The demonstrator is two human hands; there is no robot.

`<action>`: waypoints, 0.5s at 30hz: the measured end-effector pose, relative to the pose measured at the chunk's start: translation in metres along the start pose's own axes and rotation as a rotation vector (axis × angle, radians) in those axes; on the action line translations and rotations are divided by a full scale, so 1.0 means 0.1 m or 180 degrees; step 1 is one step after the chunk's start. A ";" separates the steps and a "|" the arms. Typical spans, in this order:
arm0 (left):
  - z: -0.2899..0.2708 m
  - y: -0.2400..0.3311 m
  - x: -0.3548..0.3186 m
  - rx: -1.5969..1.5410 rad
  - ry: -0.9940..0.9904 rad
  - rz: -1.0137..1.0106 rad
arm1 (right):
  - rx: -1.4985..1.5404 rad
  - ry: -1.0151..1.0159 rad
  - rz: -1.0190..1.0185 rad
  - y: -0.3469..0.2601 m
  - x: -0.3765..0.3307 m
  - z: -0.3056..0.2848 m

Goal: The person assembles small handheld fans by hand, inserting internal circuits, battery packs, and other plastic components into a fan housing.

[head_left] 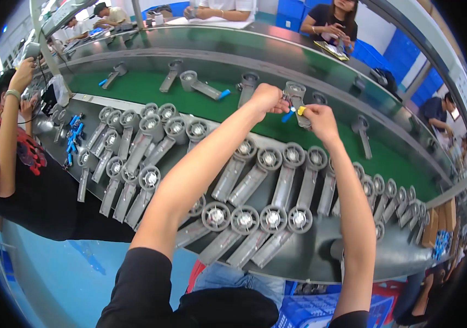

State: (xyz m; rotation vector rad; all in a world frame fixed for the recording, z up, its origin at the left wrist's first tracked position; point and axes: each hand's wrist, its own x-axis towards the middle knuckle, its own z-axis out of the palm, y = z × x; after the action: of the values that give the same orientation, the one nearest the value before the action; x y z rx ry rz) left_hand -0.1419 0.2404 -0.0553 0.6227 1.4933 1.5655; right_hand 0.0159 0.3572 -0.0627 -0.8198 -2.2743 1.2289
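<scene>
Both arms reach out over the green conveyor belt. Between my hands is a grey handheld-fan housing (pixel 295 89), with a round ring head and a straight handle pointing towards me. My left hand (pixel 269 100) is closed in a pinch at its left side; what the fingertips hold is too small to make out. A blue piece (pixel 288 116) shows just below those fingertips. My right hand (pixel 321 121) is closed, pinching a small yellow piece (pixel 301 110) against the handle. Another fan housing (pixel 248 82) lies on the belt, partly behind my left hand.
Rows of grey fan housings (pixel 245 220) cover the near bench on both sides of my arms. More lie along the belt (pixel 151 93). Blue pieces (pixel 74 136) are heaped at left, beside a co-worker's arm (pixel 8 147). A blue crate (pixel 310 311) stands below the bench edge.
</scene>
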 end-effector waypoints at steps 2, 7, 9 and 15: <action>-0.17 -0.08 0.26 0.0468 0.0250 0.0185 | -0.0082 -0.0018 0.0002 0.22 0.32 0.18; -0.80 0.01 0.50 0.3182 0.1505 0.1421 | -0.2005 0.0397 -0.0376 0.43 0.63 0.34; -1.39 0.19 0.41 0.3106 0.2228 0.1545 | -0.2477 0.0573 -0.0360 0.08 0.57 0.42; -2.93 0.33 0.25 0.4077 0.3276 -0.0179 | -0.1346 0.0179 -0.1725 -0.62 0.81 1.15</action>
State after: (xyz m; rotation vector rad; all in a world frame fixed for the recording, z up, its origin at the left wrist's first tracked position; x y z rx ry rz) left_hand -0.4050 0.1071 -0.0748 0.3813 3.2749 0.6394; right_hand -0.1323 0.3161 -0.0618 -0.3130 -2.5086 0.4885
